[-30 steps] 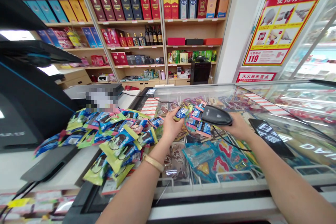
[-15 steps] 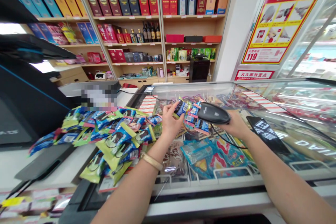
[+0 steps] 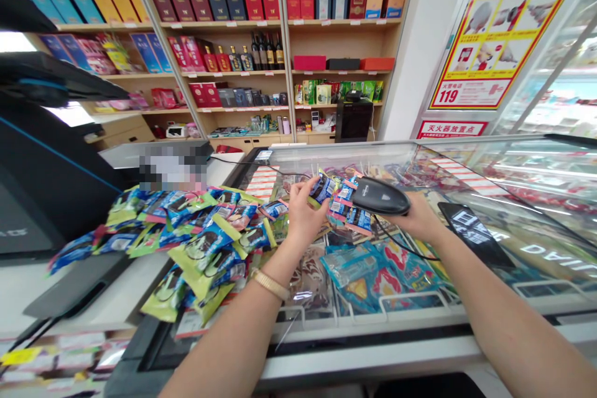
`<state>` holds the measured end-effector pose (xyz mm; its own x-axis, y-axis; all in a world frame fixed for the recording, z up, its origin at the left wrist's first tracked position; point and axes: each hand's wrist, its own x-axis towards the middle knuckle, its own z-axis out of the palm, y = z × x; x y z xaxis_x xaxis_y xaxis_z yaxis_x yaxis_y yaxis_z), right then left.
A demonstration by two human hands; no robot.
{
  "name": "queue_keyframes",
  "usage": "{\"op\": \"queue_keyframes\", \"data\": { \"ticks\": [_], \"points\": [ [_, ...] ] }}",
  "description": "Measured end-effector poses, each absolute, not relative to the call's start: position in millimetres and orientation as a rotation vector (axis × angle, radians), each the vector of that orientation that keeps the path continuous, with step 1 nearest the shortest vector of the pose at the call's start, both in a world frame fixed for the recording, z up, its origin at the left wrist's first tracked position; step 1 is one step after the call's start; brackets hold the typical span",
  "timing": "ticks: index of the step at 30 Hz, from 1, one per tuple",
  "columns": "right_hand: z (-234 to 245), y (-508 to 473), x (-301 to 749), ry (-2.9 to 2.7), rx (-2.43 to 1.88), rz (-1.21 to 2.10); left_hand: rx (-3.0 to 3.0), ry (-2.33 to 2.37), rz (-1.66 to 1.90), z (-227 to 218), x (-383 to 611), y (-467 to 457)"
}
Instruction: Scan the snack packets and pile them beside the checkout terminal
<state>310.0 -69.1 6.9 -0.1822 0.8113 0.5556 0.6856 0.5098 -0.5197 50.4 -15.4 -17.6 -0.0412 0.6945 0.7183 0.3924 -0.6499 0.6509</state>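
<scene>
My left hand point(image 3: 303, 216) pinches a small blue snack packet point(image 3: 323, 188) above the glass lid of a chest freezer point(image 3: 420, 161). My right hand point(image 3: 417, 219) grips a black corded barcode scanner point(image 3: 381, 196), its nose right beside the packet. A few more blue-and-pink packets point(image 3: 347, 211) lie under the scanner on the glass. A gold bracelet point(image 3: 269, 283) sits on my left wrist.
A heap of green and blue snack packets point(image 3: 196, 242) spreads over the counter to the left. A black till screen point(image 3: 41, 161) stands at far left. A dark phone point(image 3: 476, 233) lies on the glass at right. Shelves of boxed bottles point(image 3: 261, 12) fill the back wall.
My left hand has lifted the small blue packet a little and tilted it toward the scanner. The scanner stays close beside it. The view has dipped slightly.
</scene>
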Motion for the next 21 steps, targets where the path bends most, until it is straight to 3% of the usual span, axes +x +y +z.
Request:
{"op": "queue_keyframes", "data": {
  "ticks": [7,15,21],
  "points": [
    [2.7,-67.7,314.3,-1.892,-1.228,0.144,2.118,1.402,1.607,-10.8,39.9,-13.0],
    [-2.8,-67.4,317.0,-1.795,-1.238,0.075,2.118,2.189,0.941,10.8,6.7,-13.9],
    [-1.5,-67.9,323.0,-1.764,-1.282,0.022,2.270,2.349,0.726,16.6,8.1,-22.6]
  ]
}}
